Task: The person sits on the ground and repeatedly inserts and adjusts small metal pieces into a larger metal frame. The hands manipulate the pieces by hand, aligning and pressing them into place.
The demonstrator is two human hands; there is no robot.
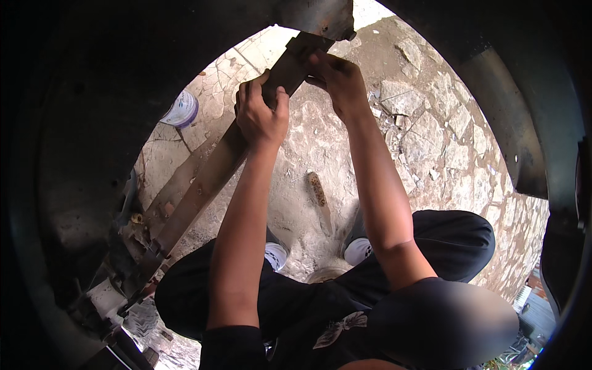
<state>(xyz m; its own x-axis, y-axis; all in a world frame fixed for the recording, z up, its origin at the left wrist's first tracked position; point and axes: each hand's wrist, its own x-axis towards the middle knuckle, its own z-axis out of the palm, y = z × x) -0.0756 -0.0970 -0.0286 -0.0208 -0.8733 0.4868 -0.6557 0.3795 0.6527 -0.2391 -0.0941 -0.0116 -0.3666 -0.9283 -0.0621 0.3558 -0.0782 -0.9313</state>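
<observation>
A long, dark metal beam [206, 179] runs slantwise from the lower left up to the top middle. My left hand [262, 114] is laid over its upper part, fingers curled round the left edge and thumb on the near right side. Farther up, my right hand [341, 83] is closed at the beam's right edge, fingers bent against it. Whether a small object sits between those fingers is hidden. Below and between my forearms, a flat tool with a mottled handle [317, 188] and a pale, narrow end lies on the ground.
Dark curved metal [505, 117] surrounds the view, and a metal part [320, 18] hangs over the beam's upper end. A white and purple bucket [182, 110] stands at left. The ground is broken paving stones [425, 139]. Metal parts [108, 299] crowd the lower left.
</observation>
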